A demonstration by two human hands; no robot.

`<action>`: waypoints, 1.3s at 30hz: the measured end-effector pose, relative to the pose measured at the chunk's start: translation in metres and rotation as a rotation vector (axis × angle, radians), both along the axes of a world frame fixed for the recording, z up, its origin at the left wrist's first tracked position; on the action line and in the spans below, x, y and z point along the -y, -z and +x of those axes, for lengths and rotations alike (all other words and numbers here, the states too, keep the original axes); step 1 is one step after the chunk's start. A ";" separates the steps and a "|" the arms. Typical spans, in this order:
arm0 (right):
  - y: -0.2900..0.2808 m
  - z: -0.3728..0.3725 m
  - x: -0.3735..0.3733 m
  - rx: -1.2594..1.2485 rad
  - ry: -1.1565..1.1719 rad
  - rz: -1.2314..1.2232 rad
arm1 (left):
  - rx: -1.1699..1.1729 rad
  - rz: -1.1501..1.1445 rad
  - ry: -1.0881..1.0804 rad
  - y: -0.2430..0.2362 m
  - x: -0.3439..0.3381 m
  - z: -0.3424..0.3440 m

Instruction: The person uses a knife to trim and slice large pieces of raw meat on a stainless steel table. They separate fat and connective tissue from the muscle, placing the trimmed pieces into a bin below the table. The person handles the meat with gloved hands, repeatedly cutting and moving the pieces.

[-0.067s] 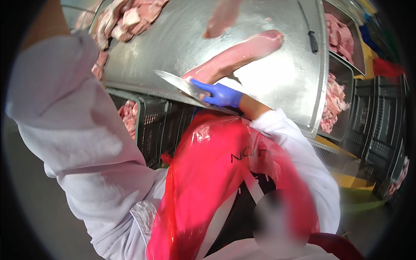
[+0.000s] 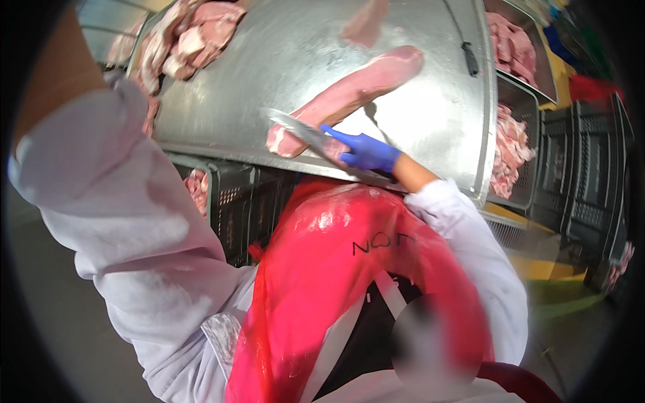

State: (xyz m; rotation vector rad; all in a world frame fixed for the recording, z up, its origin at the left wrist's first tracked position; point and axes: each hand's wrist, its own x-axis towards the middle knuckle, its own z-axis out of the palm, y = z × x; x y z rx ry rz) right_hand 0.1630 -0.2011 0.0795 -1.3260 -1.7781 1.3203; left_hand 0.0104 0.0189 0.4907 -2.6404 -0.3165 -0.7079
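Note:
My right hand (image 2: 366,153), in a blue glove, grips the handle of a knife (image 2: 295,127) at the near edge of a steel table (image 2: 269,60). Its forefinger lies along the back of the blade. The blade rests against the near end of a long pink cut of meat (image 2: 356,94) that lies slantwise on the table. My left arm, in a white sleeve, rises along the left side and leaves the picture, so the left hand is hidden. A red plastic apron (image 2: 336,282) covers my front.
A heap of meat pieces (image 2: 181,47) lies at the table's far left, and one more piece (image 2: 366,23) at the top. Trays of meat (image 2: 510,144) stand to the right of the table. A black crate (image 2: 228,201) sits under its edge.

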 end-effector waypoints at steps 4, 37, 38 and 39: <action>-0.004 0.138 0.132 0.001 0.375 -0.423 | -0.051 -0.440 0.094 0.087 0.026 0.002; 0.071 0.173 0.184 0.570 0.816 -0.332 | -0.115 -0.919 -0.015 0.570 0.078 0.322; 0.069 0.171 0.191 0.527 0.845 -0.346 | -0.125 -1.056 -0.029 0.556 0.078 0.322; 0.072 0.169 0.200 0.527 0.858 -0.357 | -0.133 -1.193 -0.049 0.540 0.079 0.323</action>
